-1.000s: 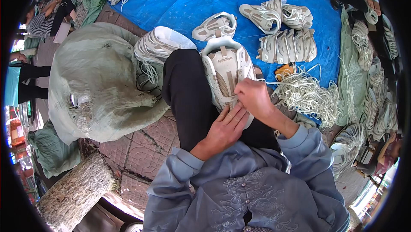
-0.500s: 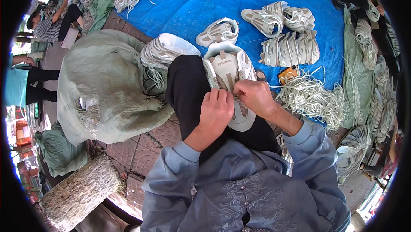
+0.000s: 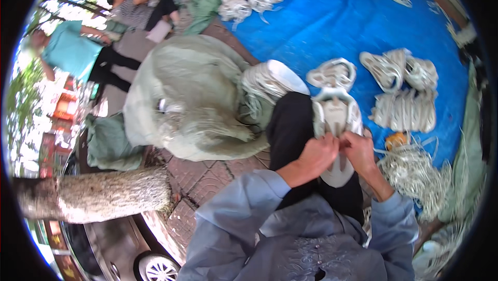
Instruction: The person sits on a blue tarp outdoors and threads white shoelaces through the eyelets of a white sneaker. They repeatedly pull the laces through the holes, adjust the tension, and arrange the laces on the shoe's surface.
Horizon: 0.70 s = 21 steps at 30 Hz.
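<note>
On the far left there is a person in teal [image 3: 72, 50], with a tree trunk [image 3: 111, 193] and a car [image 3: 122, 244] lower down. Next comes a small green bag [image 3: 111, 141], then a big pale sack [image 3: 176, 73]. Beside the sack sits a stack of shoe tops [image 3: 267, 81], tucked one into the next, maybe to take up less room.

In the middle, the shoe [image 3: 332, 117] lies on the sitter's dark trousers [image 3: 290, 120], just right of the left knee. Its toe points back at the sitter and its opening points away. I think the lap props it up so that both hands are free. The left hand [image 3: 319, 152] comes in from the left, knuckles up. The right hand [image 3: 358, 151] comes from the right, its forearm slanting up and in. Their fingers are curled and nearly meet over the middle of the shoe. It is blurry there, so I can't tell if they pinch something or just touch.

Past the shoe, one more top [image 3: 322, 76] lies on the blue sheet [image 3: 301, 26], which likely keeps things off the ground. Farther right, a row of tops [image 3: 404, 111] stands close together. Below it, an orange thing [image 3: 397, 141] sits by a messy heap of laces [image 3: 415, 174], which looks easy for the right hand to reach.
</note>
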### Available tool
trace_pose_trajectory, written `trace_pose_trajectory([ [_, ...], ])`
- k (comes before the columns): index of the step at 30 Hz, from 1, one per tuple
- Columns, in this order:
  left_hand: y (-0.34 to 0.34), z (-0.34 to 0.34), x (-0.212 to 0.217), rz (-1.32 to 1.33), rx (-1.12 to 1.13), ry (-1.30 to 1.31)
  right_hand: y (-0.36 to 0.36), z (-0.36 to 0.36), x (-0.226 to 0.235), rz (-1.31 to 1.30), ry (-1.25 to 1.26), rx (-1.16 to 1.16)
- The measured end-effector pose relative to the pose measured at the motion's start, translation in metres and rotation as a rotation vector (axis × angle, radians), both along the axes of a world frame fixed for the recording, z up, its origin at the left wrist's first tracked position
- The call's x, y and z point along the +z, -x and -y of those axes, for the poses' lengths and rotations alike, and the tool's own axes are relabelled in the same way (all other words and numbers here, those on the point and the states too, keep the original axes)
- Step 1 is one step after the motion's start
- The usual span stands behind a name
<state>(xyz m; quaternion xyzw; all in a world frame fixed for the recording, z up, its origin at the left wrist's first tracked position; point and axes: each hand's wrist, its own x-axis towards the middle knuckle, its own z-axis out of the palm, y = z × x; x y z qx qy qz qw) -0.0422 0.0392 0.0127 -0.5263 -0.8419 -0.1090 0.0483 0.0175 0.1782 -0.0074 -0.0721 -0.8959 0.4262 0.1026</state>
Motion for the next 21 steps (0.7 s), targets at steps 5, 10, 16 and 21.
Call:
trace_pose_trajectory([
  [5,-0.001,0.01,-0.007,0.416,0.169,-0.157,0.003,0.006,-0.004,0.171,0.27,-0.026],
  [10,0.008,0.005,-0.011,0.559,0.217,-0.249,0.004,0.0,0.005,0.174,0.2,-0.021],
  [16,0.004,0.004,-0.007,0.688,0.234,-0.31,-0.006,-0.005,0.007,0.001,0.194,-0.001],
  [21,-0.002,0.0,-0.016,0.615,0.285,-0.251,0.002,-0.005,0.005,0.14,0.315,-0.024],
])
